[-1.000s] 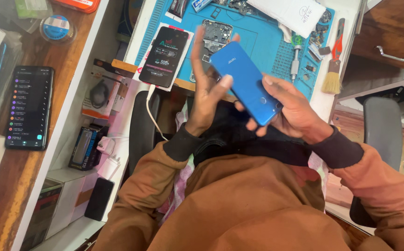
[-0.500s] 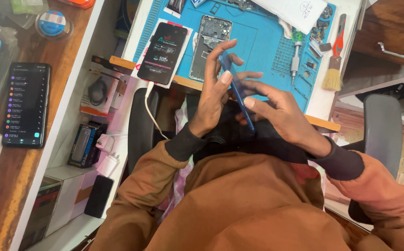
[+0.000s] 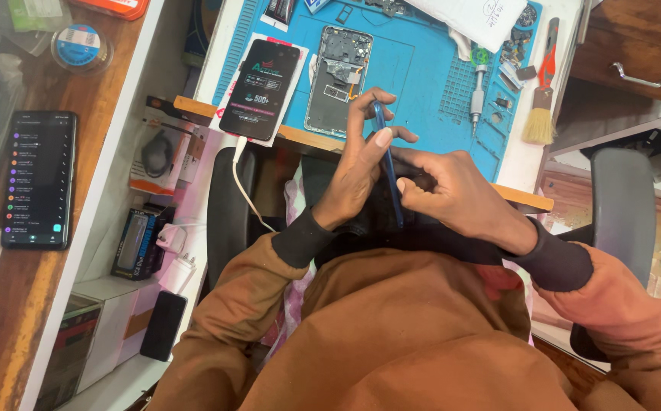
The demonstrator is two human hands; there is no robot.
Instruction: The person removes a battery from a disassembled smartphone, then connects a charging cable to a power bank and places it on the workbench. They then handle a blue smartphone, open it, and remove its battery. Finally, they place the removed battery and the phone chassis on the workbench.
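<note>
- Cluttered repair bench seen from above; blue work mat serves as landmark. Person seated at the mat's near edge, brown sleeves, chair below.
- On the mat, left part: opened phone body, back off, boards exposed, long axis running away from the person.
- Just left of the mat, overlapping its edge: dark phone with lit screen on a white card, white cable trailing from its near end.
- Right part of the mat: screwdriver; beyond the mat's right edge, a brush with red handle.
- Far left of the mat, on a wooden shelf: another black phone, screen lit.
- Thin blue back cover held in the air just nearside of the mat's front edge, turned edge-on to the camera; long axis runs roughly from the mat toward the person's chest.
- Left hand: fingers narrow, pinched on the cover's upper part, thumb on one face, fingertips reaching over the far end. It is the hand nearer the opened phone body.
- Right hand: fingers curled close, gripping the cover's lower edge from the right.
- Key relation: cover lies between both hands, the opened phone body just beyond it and slightly left; judged, the cover needs turning flat to match that body's axis.
</note>
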